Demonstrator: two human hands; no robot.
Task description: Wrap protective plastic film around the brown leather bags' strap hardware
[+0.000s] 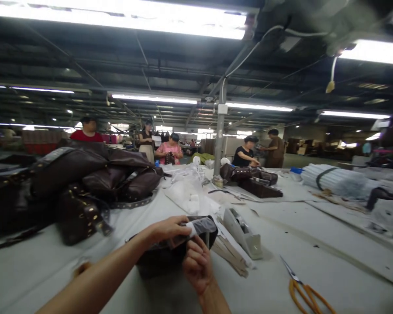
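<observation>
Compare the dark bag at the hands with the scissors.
The dark bag looks bulky; the scissors are slim, with orange handles. The bag is at the left hand and right hand; the scissors lie untouched. Both are at the near side of the table.

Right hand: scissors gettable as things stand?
Likely yes: nothing visible blocks the right hand from the scissors, on the table to its right, though that hand is busy at the dark item.

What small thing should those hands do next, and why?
Perhaps the right hand should press the white piece down beside the clear plastic on the dark item: a fingertip is right at that piece's lower edge, while the left hand's grip is at its other side, seemingly steadying it.
</observation>
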